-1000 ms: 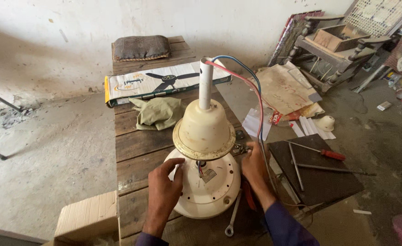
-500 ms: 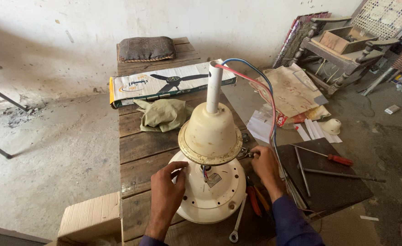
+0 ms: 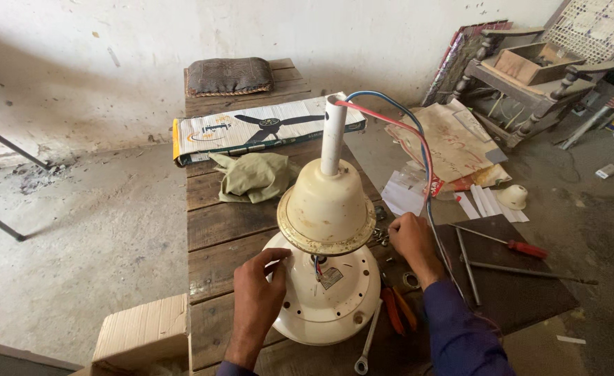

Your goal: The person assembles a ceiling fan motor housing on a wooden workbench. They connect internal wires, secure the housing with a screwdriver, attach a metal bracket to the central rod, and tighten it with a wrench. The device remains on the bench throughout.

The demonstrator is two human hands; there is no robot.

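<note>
1. The left hand [image 3: 257, 299] lies open-fingered on the rim of the round cream metal ceiling-fan motor housing [image 3: 328, 296], which sits flat on the dark wooden plank bench [image 3: 220, 233]; its grip clamps nothing, so the housing could slide toward the bench's near edge if pushed.
2. The right hand [image 3: 411, 240] curls against the far side of the motor, beside a scatter of small dark nuts and screws [image 3: 380, 235]; whether its grip pinches one cannot be told. A knock there could send them off the bench.
3. Between both hands rises the cream bell-shaped canopy cover [image 3: 328, 205] on its white downrod [image 3: 332, 136]; it looks loose and tilted, and could drop onto the fingers.
4. The red and blue wires [image 3: 418, 150] loop past the right wrist and could snag.
5. A steel spanner [image 3: 366, 345] and orange-handled pliers [image 3: 396, 310] lie just by the right forearm.
</note>
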